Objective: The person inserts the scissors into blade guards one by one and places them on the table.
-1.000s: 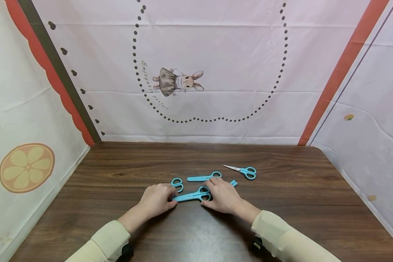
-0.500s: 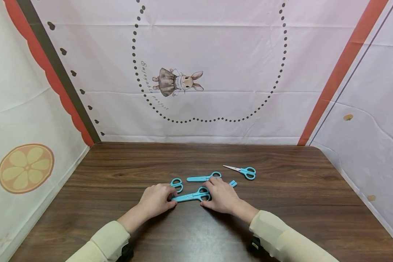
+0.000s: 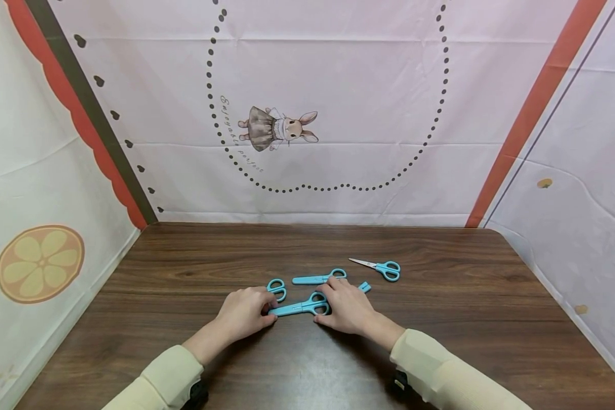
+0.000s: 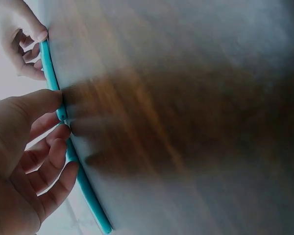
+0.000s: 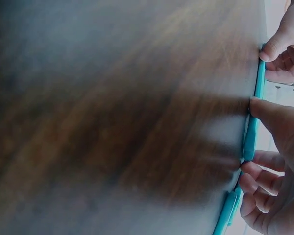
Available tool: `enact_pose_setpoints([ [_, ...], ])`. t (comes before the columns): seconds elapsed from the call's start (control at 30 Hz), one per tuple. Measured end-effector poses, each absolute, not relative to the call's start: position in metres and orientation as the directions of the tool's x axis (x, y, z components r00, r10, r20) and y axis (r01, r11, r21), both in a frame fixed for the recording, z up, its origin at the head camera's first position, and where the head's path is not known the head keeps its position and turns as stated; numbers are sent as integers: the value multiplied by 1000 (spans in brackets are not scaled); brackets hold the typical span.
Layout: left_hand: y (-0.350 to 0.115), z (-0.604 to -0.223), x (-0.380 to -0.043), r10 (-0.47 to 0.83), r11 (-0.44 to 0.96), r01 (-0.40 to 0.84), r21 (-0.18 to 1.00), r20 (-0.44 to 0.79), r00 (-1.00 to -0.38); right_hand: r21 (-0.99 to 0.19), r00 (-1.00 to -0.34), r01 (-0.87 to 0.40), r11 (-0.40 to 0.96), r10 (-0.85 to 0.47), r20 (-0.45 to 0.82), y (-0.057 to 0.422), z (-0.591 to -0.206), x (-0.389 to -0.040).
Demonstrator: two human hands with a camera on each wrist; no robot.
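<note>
In the head view, a pair of blue sheathed scissors point(image 3: 293, 309) lies at the front, spanning the gap between the hands. My left hand point(image 3: 243, 313) pinches its sheath end, thumb at the near edge and fingers beyond. At the handle end, my right hand point(image 3: 347, 306) grips the loops, with the thumb on the near side. A second pair of scissors point(image 3: 277, 289) shows only its handles, the rest covered by the left hand. The left wrist view shows a blue strip point(image 4: 88, 196) extending past the left fingers. Under the right hand, a blue piece point(image 3: 365, 287) is mostly hidden.
Behind the hands lies another sheathed pair of scissors point(image 3: 310, 279). Further right are scissors with bare metal blades point(image 3: 389, 270), pointing left. All rest on the brown wooden table point(image 3: 195, 250). Printed cloth walls point(image 3: 369, 114) rise at the back and sides.
</note>
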State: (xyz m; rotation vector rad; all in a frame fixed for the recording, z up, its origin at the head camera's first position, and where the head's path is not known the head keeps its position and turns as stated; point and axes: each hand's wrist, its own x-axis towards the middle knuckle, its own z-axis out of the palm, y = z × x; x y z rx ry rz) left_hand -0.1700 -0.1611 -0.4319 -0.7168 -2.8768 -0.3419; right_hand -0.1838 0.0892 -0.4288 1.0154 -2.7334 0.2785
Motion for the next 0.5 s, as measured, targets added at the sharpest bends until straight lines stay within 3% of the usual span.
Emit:
enact_pose_setpoints([
  [0.5, -159, -426, -171, 418, 867, 458, 195, 215, -883, -148, -746, -645, 750, -577, 332, 93, -432, -185],
])
